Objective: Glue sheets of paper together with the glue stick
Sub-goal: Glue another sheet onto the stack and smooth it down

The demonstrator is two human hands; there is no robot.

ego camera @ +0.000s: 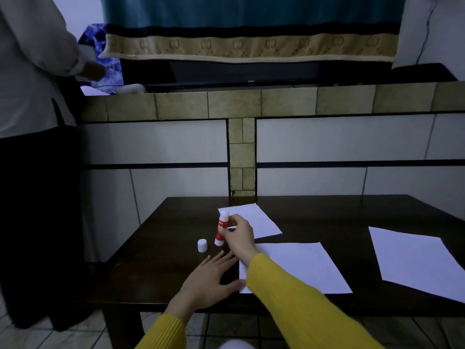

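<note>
A white cap (202,245) stands alone on the dark bench (156,273), off the stick so the glue is exposed. Just right of it, the right hand (237,236) pinches the red-and-white glue stick (221,229), upright with its base on the bench. The left hand (208,280) lies flat, fingers spread, thumb touching the nearest paper sheet (297,268), probably to steady it. Two more sheets lie apart: the far sheet (259,220) and the right sheet (412,260).

Dim, bluish light throughout; white sheets (294,267) glow faintly on the dark counter (161,280), edges bend with wide-angle distortion, detail soft.
</note>
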